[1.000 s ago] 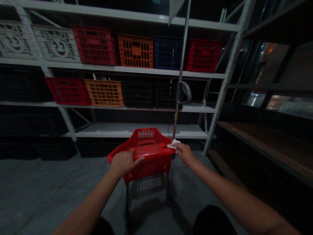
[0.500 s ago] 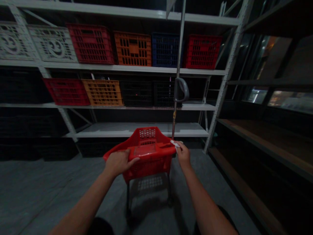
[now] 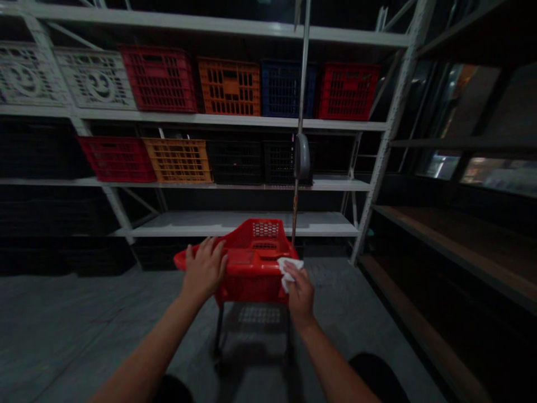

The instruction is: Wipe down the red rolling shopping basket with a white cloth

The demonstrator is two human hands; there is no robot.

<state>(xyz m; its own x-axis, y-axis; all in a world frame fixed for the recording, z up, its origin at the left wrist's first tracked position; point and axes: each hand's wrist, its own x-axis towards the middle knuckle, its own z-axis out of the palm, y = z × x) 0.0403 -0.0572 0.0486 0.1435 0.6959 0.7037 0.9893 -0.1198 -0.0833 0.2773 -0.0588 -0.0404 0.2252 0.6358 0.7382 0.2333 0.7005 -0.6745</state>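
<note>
My left hand lies flat with the fingers spread on the near-left rim of the red basket, not gripping. My right hand is closed on a crumpled white cloth, pressed to the basket's near-right corner. The basket stands on thin legs on the grey floor, centre, just ahead of me. It looks like light, stiff plastic with slick mesh walls, so the rim is the best hold. The cloth is soft and bunches easily. Behind it is an upright pole with a grey grip. Far back, a rack holds coloured crates.
</note>
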